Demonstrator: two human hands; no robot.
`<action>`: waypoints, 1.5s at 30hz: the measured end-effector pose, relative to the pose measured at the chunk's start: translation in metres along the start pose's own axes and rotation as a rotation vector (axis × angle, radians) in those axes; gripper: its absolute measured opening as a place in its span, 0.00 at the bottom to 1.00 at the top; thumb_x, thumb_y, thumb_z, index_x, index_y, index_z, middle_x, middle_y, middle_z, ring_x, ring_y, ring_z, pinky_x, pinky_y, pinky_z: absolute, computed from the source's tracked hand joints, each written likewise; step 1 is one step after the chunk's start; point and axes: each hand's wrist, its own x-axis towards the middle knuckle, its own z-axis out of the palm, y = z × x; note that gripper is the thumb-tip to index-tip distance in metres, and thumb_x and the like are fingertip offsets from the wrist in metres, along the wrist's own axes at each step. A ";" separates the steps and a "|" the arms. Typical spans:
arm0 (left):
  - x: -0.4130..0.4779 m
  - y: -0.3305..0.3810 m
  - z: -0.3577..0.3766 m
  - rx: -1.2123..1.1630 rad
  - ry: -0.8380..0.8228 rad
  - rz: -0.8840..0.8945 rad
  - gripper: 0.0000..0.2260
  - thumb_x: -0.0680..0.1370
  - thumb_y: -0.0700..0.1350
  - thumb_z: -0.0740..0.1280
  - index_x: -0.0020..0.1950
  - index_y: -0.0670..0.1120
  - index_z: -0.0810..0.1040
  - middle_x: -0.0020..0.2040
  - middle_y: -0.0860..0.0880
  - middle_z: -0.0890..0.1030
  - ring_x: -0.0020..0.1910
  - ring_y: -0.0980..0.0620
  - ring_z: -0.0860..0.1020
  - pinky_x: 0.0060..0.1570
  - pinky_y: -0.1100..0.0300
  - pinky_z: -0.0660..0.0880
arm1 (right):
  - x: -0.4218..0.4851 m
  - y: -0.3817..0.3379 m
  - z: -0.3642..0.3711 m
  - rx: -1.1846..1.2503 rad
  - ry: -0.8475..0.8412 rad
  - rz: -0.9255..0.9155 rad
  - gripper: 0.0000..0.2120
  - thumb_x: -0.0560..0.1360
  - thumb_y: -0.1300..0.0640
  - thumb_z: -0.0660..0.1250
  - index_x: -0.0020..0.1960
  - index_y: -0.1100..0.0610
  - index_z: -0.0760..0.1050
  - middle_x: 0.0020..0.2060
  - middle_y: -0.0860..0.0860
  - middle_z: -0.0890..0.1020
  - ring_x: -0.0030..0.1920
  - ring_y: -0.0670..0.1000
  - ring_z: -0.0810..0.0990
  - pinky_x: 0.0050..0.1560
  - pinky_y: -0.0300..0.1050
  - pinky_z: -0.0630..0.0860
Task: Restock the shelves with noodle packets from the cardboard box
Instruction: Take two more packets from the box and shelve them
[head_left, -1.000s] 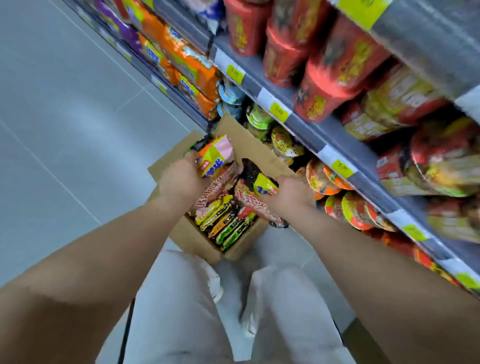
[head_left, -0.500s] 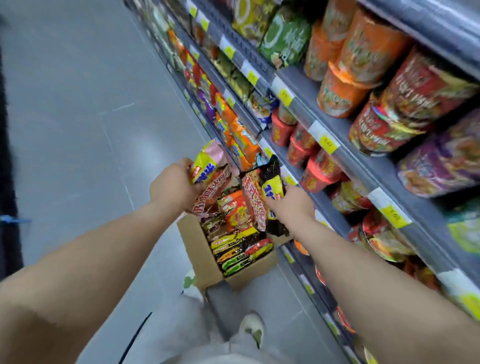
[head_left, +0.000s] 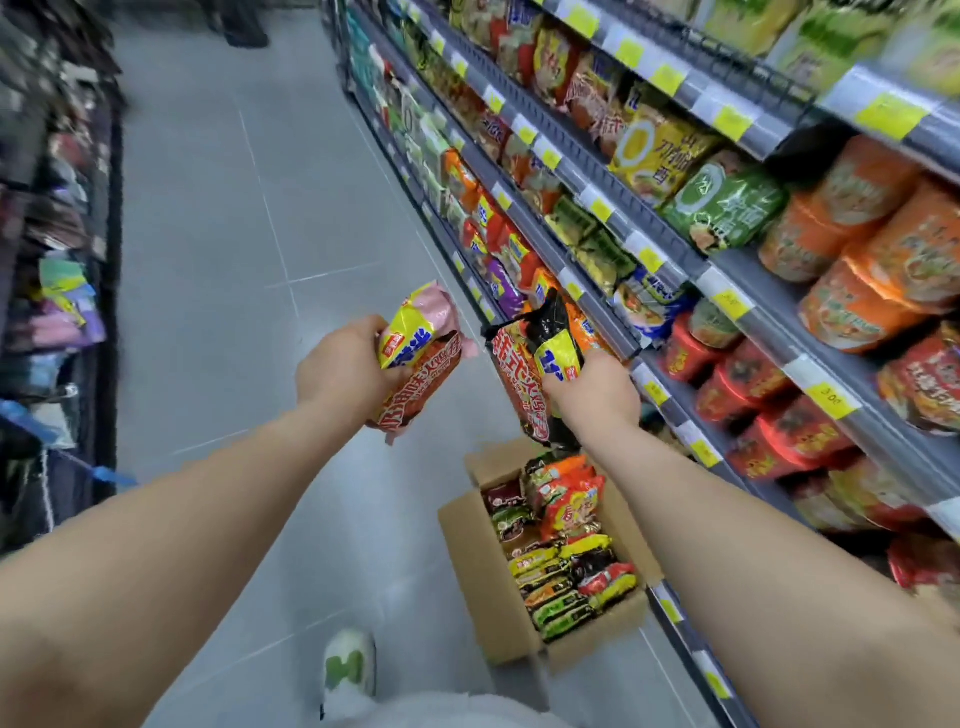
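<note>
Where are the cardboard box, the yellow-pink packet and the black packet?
cardboard box (head_left: 482, 582), head view, bare left wall.
yellow-pink packet (head_left: 411, 332), head view, yellow front.
black packet (head_left: 552, 320), head view, black upper end.

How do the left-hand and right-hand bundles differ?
The left hand grips a pink-and-yellow packet over an orange packet; the right hand grips a black-and-yellow packet beside a red packet. The left pair hangs over the aisle floor, the right pair nearer the shelves. Both hold two packets, clear of the cardboard box.

Left hand: 2 noodle packets; right hand: 2; 1 cardboard box; 1 shoe.
</note>
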 end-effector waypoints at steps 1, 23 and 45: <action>0.013 -0.014 -0.013 -0.006 0.005 0.006 0.18 0.69 0.54 0.74 0.54 0.54 0.73 0.49 0.50 0.80 0.48 0.44 0.78 0.44 0.53 0.75 | 0.002 -0.022 0.005 0.007 0.023 0.007 0.15 0.73 0.47 0.66 0.47 0.58 0.68 0.35 0.51 0.72 0.38 0.56 0.74 0.28 0.43 0.62; 0.360 -0.078 -0.099 -0.032 0.013 0.123 0.16 0.71 0.53 0.72 0.56 0.57 0.72 0.52 0.53 0.80 0.52 0.45 0.77 0.47 0.51 0.75 | 0.239 -0.262 0.074 0.125 0.215 -0.024 0.16 0.73 0.53 0.66 0.57 0.59 0.71 0.46 0.54 0.78 0.49 0.59 0.77 0.42 0.51 0.75; 0.736 0.034 -0.036 -0.053 -0.123 1.034 0.18 0.69 0.41 0.73 0.57 0.48 0.76 0.51 0.45 0.78 0.50 0.40 0.75 0.46 0.49 0.73 | 0.433 -0.346 0.105 -0.346 0.705 0.343 0.21 0.54 0.68 0.73 0.46 0.64 0.74 0.42 0.60 0.76 0.44 0.63 0.75 0.47 0.52 0.69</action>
